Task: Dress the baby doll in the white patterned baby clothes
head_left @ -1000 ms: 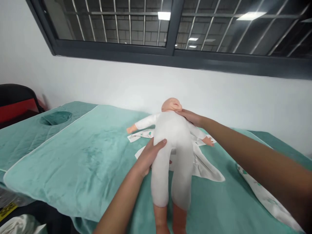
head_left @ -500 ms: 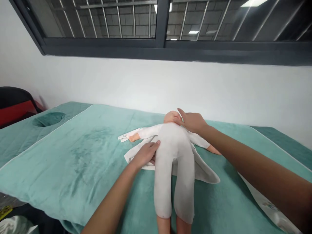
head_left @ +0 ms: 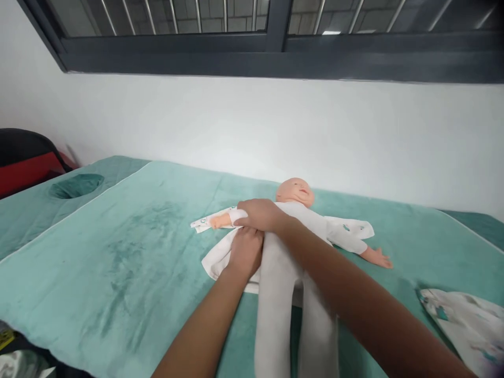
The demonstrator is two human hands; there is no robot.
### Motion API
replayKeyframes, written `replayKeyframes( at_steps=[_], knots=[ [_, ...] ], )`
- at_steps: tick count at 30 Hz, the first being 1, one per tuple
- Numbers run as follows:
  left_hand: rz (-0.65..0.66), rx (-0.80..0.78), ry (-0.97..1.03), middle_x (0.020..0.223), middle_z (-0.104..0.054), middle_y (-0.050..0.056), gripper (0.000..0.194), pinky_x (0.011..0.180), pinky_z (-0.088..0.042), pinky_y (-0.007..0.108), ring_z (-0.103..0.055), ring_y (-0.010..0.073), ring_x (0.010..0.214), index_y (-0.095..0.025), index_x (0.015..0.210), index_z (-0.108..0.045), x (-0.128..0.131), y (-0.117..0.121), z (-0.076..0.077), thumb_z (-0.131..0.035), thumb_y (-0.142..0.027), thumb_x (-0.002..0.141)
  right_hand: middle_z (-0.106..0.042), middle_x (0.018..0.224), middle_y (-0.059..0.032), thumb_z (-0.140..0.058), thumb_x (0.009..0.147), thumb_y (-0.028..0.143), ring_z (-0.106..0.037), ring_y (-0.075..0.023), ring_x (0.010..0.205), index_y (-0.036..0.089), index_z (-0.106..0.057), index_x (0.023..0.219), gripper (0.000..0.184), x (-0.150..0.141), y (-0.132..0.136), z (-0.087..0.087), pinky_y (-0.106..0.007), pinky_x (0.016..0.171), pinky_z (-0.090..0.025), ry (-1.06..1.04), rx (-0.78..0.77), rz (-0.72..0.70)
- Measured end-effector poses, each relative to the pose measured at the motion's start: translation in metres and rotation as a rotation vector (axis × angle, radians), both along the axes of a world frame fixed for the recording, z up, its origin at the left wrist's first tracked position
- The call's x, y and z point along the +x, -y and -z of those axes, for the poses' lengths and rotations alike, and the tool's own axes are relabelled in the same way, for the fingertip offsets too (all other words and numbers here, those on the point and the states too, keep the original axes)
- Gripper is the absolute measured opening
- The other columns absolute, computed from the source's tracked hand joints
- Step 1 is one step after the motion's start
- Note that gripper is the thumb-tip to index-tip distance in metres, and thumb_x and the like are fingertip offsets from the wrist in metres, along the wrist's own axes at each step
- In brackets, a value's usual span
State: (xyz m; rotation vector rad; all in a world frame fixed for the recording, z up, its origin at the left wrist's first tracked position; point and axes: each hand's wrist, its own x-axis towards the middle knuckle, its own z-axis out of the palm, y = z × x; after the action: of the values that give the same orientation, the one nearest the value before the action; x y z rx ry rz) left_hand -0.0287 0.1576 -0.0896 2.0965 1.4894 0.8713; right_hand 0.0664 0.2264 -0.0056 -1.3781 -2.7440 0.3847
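Doll (head_left: 275,268) on its back on teal mat (head_left: 137,273), head toward wall (head_left: 220,126); printed garment (head_left: 220,254) spread partly under it; your right hand (head_left: 260,213) lies over the doll's arm (head_left: 221,220) on your left, thumb by the cuff (head_left: 237,214), can't tell if it grips; your left hand (head_left: 246,252) sits just below, fingers curled, contents hidden; best support that arm gently, never tugging; carry your right forearm (head_left: 338,278) clear of the torso (head_left: 309,216).

soft, even light, lower right perhaps blurry
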Motion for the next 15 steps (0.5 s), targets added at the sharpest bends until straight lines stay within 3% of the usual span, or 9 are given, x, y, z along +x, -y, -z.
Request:
replayKeyframes(
  at_steps=[2, 4, 7, 10, 15],
  knots=[
    [-0.057, 0.145, -0.213, 0.116, -0.061, 0.016, 0.034, 0.093, -0.038, 0.048, -0.05, 0.0329, 0.113, -0.017, 0.11, -0.064, -0.003, -0.001, -0.005, -0.045, -0.008, 0.083, -0.068, 0.099, -0.0019, -0.052, 0.088, 0.054, -0.06, -0.0204, 0.085, 0.025, -0.061, 0.1, 0.033, 0.016, 0.004, -0.006, -0.03, 0.069, -0.039, -0.205, 0.032, 0.065],
    [-0.225, 0.23, -0.394, 0.119, -0.059, 0.015, 0.036, 0.087, -0.039, 0.048, -0.049, 0.0333, 0.111, -0.018, 0.115, -0.061, -0.009, -0.005, -0.009, -0.042, -0.011, 0.086, -0.068, 0.103, -0.0001, -0.049, 0.089, 0.057, -0.059, -0.0195, 0.089, 0.026, -0.061, 0.102, 0.035, 0.029, 0.011, -0.013, -0.029, 0.071, -0.04, -0.386, 0.014, 0.103],
    [-0.439, 0.185, -0.439, 0.121, -0.057, 0.017, 0.034, 0.085, -0.039, 0.048, -0.048, 0.0352, 0.11, -0.017, 0.116, -0.06, -0.023, -0.017, -0.01, -0.048, -0.016, 0.085, -0.067, 0.102, 0.001, -0.049, 0.09, 0.058, -0.058, -0.0189, 0.091, 0.026, -0.063, 0.098, 0.036, 0.038, 0.02, -0.02, -0.028, 0.073, -0.04, -0.471, -0.038, 0.09],
    [-0.455, 0.092, -0.257, 0.107, -0.064, 0.017, 0.024, 0.085, -0.038, 0.046, -0.052, 0.0339, 0.104, -0.016, 0.102, -0.065, -0.04, -0.031, -0.008, -0.047, -0.02, 0.086, -0.067, 0.099, 0.0006, -0.05, 0.089, 0.057, -0.058, -0.0188, 0.09, 0.027, -0.067, 0.093, 0.035, 0.038, 0.023, -0.02, -0.028, 0.073, -0.039, -0.411, -0.052, 0.08],
    [-0.347, -0.106, 0.315, 0.08, -0.068, 0.005, 0.013, 0.066, -0.041, 0.03, -0.058, 0.0199, 0.074, -0.019, 0.084, -0.064, -0.064, -0.037, -0.014, -0.054, -0.019, 0.076, -0.066, 0.095, -0.0015, -0.049, 0.088, 0.061, -0.057, -0.0206, 0.091, 0.028, -0.069, 0.09, 0.039, 0.037, 0.021, -0.015, -0.031, 0.077, -0.037, -0.229, 0.062, 0.114]
  ],
)
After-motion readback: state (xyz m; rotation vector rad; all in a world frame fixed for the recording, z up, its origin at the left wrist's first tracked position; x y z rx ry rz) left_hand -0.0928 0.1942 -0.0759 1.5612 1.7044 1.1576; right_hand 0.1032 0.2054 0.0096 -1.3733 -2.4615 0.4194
